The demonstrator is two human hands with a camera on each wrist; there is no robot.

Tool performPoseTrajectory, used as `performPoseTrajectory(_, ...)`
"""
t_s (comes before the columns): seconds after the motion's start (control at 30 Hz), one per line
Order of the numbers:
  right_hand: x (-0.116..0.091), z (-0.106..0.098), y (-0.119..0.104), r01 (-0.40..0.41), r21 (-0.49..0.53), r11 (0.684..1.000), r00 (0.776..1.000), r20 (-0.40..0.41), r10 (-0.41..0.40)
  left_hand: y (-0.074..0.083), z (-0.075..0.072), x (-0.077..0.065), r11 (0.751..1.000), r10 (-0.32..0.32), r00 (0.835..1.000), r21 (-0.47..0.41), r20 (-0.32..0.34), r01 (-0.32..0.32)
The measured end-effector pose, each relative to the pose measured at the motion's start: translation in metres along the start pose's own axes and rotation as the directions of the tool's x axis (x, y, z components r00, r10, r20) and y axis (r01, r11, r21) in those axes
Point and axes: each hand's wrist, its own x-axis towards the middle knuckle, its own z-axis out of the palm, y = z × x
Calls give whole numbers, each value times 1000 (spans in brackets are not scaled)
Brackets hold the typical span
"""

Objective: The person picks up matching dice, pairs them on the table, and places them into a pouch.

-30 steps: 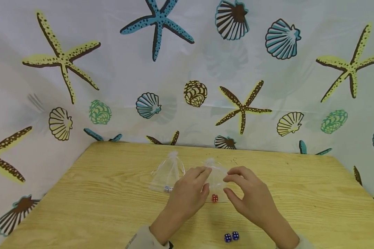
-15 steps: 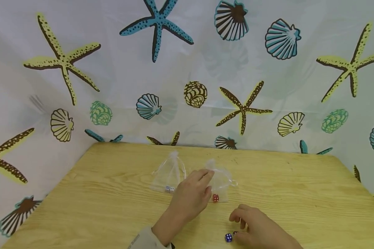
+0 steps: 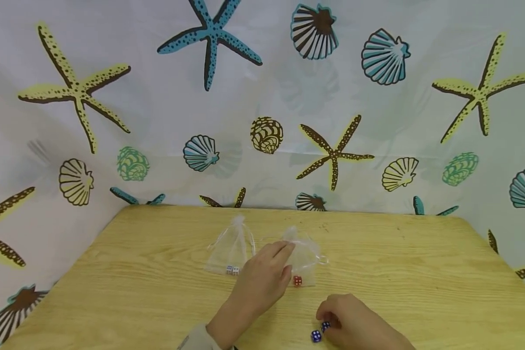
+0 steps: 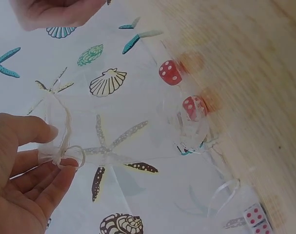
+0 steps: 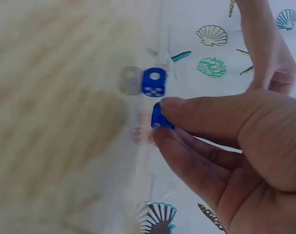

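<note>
In the head view my left hand (image 3: 261, 277) is at a sheer white drawstring pouch (image 3: 304, 260). The left wrist view shows its thumb and fingers pinching the gathered neck of that pouch. Red dice (image 4: 170, 72) lie at the pouch's lower end; one red die (image 3: 297, 281) shows in the head view. Nearer the front, my right hand (image 3: 354, 321) pinches a blue die (image 5: 160, 117) between thumb and fingertip. A second blue die (image 3: 316, 336) sits on the table right beside it.
Left of my left hand lies another sheer drawstring pouch (image 3: 227, 250) with white dice (image 3: 232, 270) at its bottom. All rests on a wood-grain table (image 3: 148, 272). A white curtain (image 3: 166, 107) printed with starfish and shells surrounds the table's back and sides.
My right hand has come away from the pouch, down toward the front, and has taken hold of one blue die. My left hand has stayed at the pouch.
</note>
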Motion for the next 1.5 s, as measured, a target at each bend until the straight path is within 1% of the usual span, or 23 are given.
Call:
performPoseTrajectory(0.07,-1,-4,-3,53,-32,998,997,-50,-54,0,0,-1,1000,4,1000,0,0,-4)
performPoseTrajectory(0.1,-1,-7,-6,88,-53,995,992,-83,-92,1,0,-1,1000,6,1000,0,-1,-6)
performPoseTrajectory(0.13,-1,-10,-8,127,-74,989,983,-123,-136,1,0,-1,1000,9,1000,3,-3,-9)
performPoseTrajectory(0.17,-1,-13,-11,178,-100,979,967,-167,-193,1,0,-2,1000,10,1000,5,-6,-10)
performPoseTrajectory(0.23,-1,-18,-19,247,-136,959,925,-261,-275,1,0,-2,1000,10,1000,7,-17,-10)
performPoseTrajectory(0.33,0,-23,-31,310,-160,937,853,-388,-348,1,0,-2,1000,7,1000,7,-22,-7)
performPoseTrajectory(0.43,3,-25,-41,337,-195,921,786,-480,-389,1,1,-1,1000,7,1000,-5,-16,-7)
performPoseTrajectory(0.5,6,-24,-45,347,-235,908,735,-532,-419,3,1,-1,1000,8,1000,-14,-7,-8)
performPoseTrajectory(0.57,12,-23,-49,339,-277,899,687,-580,-438,2,0,-2,1000,7,1000,-22,-3,-8)
performPoseTrajectory(0.63,17,-20,-52,307,-311,900,645,-627,-437,2,0,-3,1000,7,1000,-27,-1,-7)
performPoseTrajectory(0.67,19,-19,-54,280,-328,902,629,-647,-431,2,0,-3,1000,8,1000,-27,-4,-9)
performPoseTrajectory(0.7,22,-18,-55,253,-336,907,621,-662,-419,2,1,-3,1000,11,1000,-27,-7,-11)
performPoseTrajectory(0.8,27,-15,-57,165,-357,919,620,-687,-378,2,1,-4,1000,22,999,-20,-29,-22)
performPoseTrajectory(0.9,32,-13,-57,102,-384,918,634,-686,-358,2,1,-4,999,34,998,-11,-49,-35)
performPoseTrajectory(0.97,34,-12,-57,78,-407,910,643,-677,-358,2,0,-4,999,41,997,-5,-59,-41)
performPoseTrajectory(1.13,37,-11,-53,41,-441,897,659,-662,-356,2,0,-3,999,42,997,13,-63,-42)
performPoseTrajectory(1.37,35,-10,-52,12,-444,896,668,-663,-338,2,1,-3,999,38,998,17,-47,-37)
performPoseTrajectory(1.5,34,-11,-54,-2,-442,897,677,-661,-324,2,1,-3,999,32,999,18,-35,-31)
